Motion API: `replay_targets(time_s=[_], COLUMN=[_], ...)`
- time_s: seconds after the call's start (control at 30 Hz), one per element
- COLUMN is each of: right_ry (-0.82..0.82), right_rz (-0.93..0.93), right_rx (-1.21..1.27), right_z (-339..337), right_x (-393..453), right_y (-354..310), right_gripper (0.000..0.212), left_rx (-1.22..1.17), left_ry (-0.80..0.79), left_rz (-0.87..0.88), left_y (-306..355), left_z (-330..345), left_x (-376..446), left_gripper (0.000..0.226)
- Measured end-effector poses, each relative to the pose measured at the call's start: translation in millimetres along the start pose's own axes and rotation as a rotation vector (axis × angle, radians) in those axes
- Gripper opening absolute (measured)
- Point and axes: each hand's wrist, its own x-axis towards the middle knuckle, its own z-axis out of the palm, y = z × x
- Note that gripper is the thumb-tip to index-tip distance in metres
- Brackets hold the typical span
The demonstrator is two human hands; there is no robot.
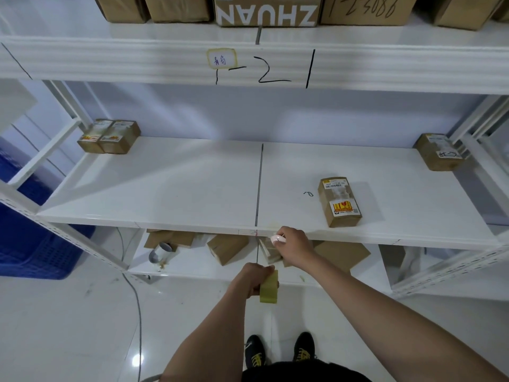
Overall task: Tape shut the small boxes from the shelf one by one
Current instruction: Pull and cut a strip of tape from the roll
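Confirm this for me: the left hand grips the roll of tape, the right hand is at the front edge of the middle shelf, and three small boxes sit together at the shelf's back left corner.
Not quite. The head view shows two small boxes side by side at the back left corner of the middle shelf, not three. The rest holds: the left hand grips the roll of tape, and the right hand is at the shelf's front edge.

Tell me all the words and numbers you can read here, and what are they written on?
"ZHUAN", upside down and cut off by the picture's top edge: big top-shelf box.
Handwritten digits, upside down, unclear: next box.
"1-2" and a stroke: shelf beam.
Two handwritten characters, too small to read: yellow-edged sticker.
Stickers on the small boxes: too blurred.
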Motion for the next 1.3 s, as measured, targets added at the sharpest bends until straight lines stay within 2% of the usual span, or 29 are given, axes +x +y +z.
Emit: replay_targets(time_s=[0.13,0.3,0.43,0.6,0.67,0.87,1.03,1.17,1.3], right_ry=[0.007,0.017,0.000,-0.038,-0.062,-0.147,-0.195,-0.226,-0.199], right_rz=[0.002,0.000,-0.024,-0.034,-0.044,-0.142,-0.209,-0.203,-0.219], right_rx=[0.007,0.020,0.026,0.019,0.002,-0.053,-0.171,-0.247,-0.293], right_z=[1.0,-0.6,2.6,5.3,4.8,4.4,6.6,10.4,14.1], right_x=[-0.4,1.8,0.5,-4.1,-6.2,-14.9,-19.7,-23.3,-24.4], right_y=[0.0,-1.3,1.3,5.6,6.3,5.3,0.2,-0.9,-1.8], right_gripper=[0.006,0.006,0.006,0.009,0.008,0.006,0.015,0.014,0.016], left_rx=[-0.144,-0.124,-0.107,0.026,0.033,-0.202,-0.211,-0.219,-0.234], left_ry=[-0.105,-0.195,-0.157,-0.061,-0.038,0.016,0.022,0.022,0.024], left_rz=[0.046,0.028,0.005,-0.079,-0.039,-0.006,0.001,-0.025,-0.038], left_y=[-3.7,-4.5,-5.4,-10.7,-13.2,-24.1,-26.9,-27.6,-27.9], left_z=[-7.7,-12.1,-8.5,-3.6,-1.0,-6.6,-5.4,-4.0,-4.2], left_x=[-4.2,-10.5,-8.1,-7.5,-4.6,-5.9,-5.7,-5.0,-7.2], left_gripper=[0.027,0.038,0.033,0.022,0.024,0.019,0.013,0.015,0.017])
